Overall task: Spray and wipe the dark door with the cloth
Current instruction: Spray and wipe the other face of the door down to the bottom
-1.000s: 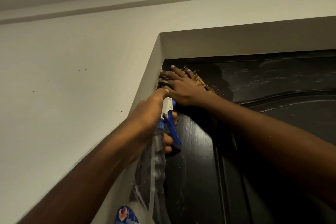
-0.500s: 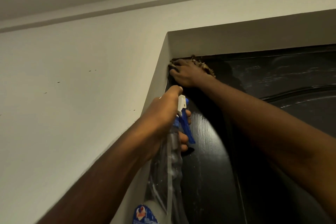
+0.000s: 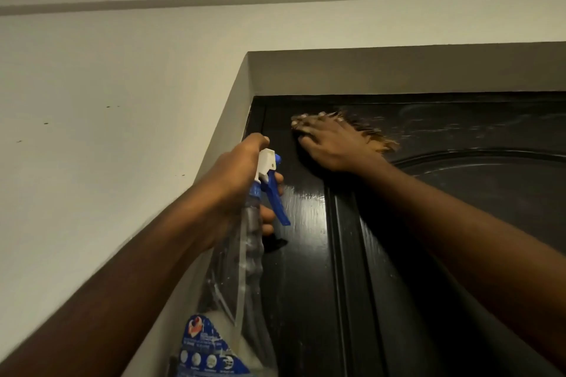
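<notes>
**A:** Head view. Where is the dark door (image 3: 300,300)?

**B:** It is set back in a recess (image 3: 235,107) of the pale wall (image 3: 107,147). Its top left corner shows, close under the lintel (image 3: 398,70). Wet streaks lie along the top rail and down the left stile.

**A:** Right hand (image 3: 332,144)?

**B:** It is flat on the top rail near the top left corner. The fingers are straight and spread, pressing the cloth (image 3: 378,139) against the door. The cloth is brown, and its frayed edge shows past the hand on the right. A narrow dark strip separates the fingertips from the door's left edge, and another separates them from the top edge.

**A:** Left hand (image 3: 239,174)?

**B:** It is curled round the neck of the clear spray bottle (image 3: 249,254), fingers by the blue trigger (image 3: 277,202). The nozzle faces the door, just beside its left edge. Whether the trigger is squeezed, I cannot tell.

**A:** Room to move?

**B:** The recess side hems the left. The door surface runs on rightward past the cloth, and downward between the two forearms.
</notes>
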